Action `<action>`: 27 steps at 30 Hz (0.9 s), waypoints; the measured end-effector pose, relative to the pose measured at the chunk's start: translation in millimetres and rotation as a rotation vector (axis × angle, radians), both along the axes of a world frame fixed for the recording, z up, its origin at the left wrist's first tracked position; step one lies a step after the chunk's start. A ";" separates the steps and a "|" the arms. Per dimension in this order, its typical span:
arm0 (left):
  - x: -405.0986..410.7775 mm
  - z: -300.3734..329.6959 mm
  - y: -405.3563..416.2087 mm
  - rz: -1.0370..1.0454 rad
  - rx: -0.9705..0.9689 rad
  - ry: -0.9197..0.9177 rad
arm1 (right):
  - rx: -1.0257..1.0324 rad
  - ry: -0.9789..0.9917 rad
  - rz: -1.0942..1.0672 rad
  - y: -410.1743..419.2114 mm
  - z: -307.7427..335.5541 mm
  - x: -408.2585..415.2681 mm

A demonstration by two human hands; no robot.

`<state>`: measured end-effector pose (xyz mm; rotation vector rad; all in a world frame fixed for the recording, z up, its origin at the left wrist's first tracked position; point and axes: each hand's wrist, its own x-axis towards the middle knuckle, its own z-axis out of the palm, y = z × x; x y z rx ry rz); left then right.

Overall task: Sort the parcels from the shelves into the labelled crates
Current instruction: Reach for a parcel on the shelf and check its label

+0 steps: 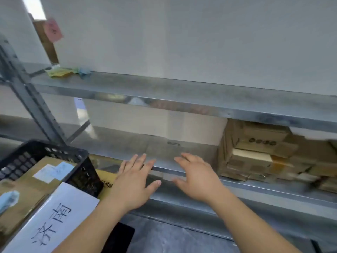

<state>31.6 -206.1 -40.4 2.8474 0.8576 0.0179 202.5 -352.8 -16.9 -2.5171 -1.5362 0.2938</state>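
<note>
A person is reaching both empty hands, left hand (134,181) and right hand (197,177), fingers spread and grasping nothing, toward a metal shelf (182,162), likely heading for the cardboard parcels (255,154) stacked far right, while a black labelled crate (83,167) already holding a parcel is sitting near left.

Brown cardboard parcels (262,154) stacked at shelf (182,148) right; black crate (80,161) (white-labelled) holds parcel.

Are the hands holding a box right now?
No. The left hand and right hand are both open with spread fingers in front of the metal shelf, gripping nothing.
</note>
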 end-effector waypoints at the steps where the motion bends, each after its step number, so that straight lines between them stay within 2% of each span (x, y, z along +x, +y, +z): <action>1: 19.3 -0.2 -11.0 -0.024 -0.010 -0.003 | 0.008 -0.003 -0.023 -15.3 0.9 15.3; 8: 155.2 -3.9 -82.6 -0.164 -0.052 -0.034 | 0.108 -0.053 -0.186 -109.1 10.3 125.0; 12: 205.7 4.5 -112.9 -0.198 -0.082 -0.094 | 0.174 -0.158 -0.198 -142.1 16.2 160.8; 16: 243.0 15.0 -129.7 -0.223 -0.085 -0.103 | 0.222 -0.236 -0.330 -163.9 20.1 187.1; 22: 292.0 36.7 -132.7 -0.199 -0.069 -0.186 | 0.144 -0.190 -0.443 -164.2 31.7 231.1; 25: 310.6 40.6 -130.7 -0.170 -0.080 -0.178 | 0.143 -0.037 -0.454 -158.6 34.5 244.1; 27: 317.4 37.4 -128.5 -0.151 -0.164 -0.205 | 0.218 0.105 -0.462 -157.5 30.9 245.9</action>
